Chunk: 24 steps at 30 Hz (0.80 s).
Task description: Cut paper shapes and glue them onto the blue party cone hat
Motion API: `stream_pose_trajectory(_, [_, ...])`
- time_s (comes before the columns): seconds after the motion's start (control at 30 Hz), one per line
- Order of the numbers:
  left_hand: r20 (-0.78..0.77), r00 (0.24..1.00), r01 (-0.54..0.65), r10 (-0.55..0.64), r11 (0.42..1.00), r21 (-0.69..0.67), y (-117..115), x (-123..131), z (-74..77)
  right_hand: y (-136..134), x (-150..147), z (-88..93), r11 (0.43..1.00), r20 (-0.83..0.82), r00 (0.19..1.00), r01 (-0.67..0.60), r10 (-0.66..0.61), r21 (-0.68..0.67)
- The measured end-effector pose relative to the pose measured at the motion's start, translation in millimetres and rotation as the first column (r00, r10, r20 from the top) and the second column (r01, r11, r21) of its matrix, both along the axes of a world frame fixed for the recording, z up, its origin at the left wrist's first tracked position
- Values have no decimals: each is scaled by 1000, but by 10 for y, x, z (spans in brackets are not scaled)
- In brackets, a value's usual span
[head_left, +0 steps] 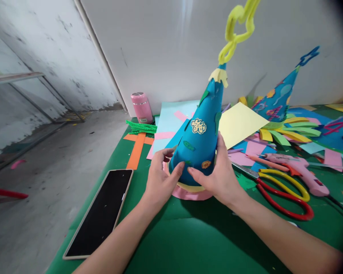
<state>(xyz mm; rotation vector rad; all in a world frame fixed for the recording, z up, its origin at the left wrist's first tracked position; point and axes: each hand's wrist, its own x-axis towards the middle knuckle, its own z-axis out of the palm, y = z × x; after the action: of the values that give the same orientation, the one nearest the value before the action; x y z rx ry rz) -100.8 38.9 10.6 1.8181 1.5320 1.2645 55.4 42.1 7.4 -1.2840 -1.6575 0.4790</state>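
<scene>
Blue cone hat [201, 140] stands, seemingly gripped, between left hand [160, 180] and right hand [218, 175].

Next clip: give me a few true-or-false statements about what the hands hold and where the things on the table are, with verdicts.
1. The left hand and the right hand both grip the blue cone hat near its base. True.
2. The phone lies to the right of the hat. False: it lies on the green table, to the hat's left.
3. The right hand holds the scissors. False: they lie on the table, right of the hat, untouched.
4. A pink bottle stands at the back by the wall. True.
</scene>
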Motion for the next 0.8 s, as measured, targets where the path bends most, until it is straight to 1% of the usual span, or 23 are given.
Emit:
stream_pose_trajectory(0.23, [80,996,36,-32,998,-52,5,9,-2,-13,35,20,999,6,999,-45,45,1])
stream_pose_trajectory(0.5, [95,995,16,-10,998,-64,33,27,-6,-17,41,6,999,-3,999,-48,48,-5])
stream_pose_trajectory(0.67, [97,995,-16,23,997,-71,29,40,-4,-16,36,5,999,-1,1000,-26,26,-42])
stream_pose_trajectory(0.8, [116,993,-10,19,997,-81,17,48,3,-13,37,7,999,-12,999,-41,40,-27])
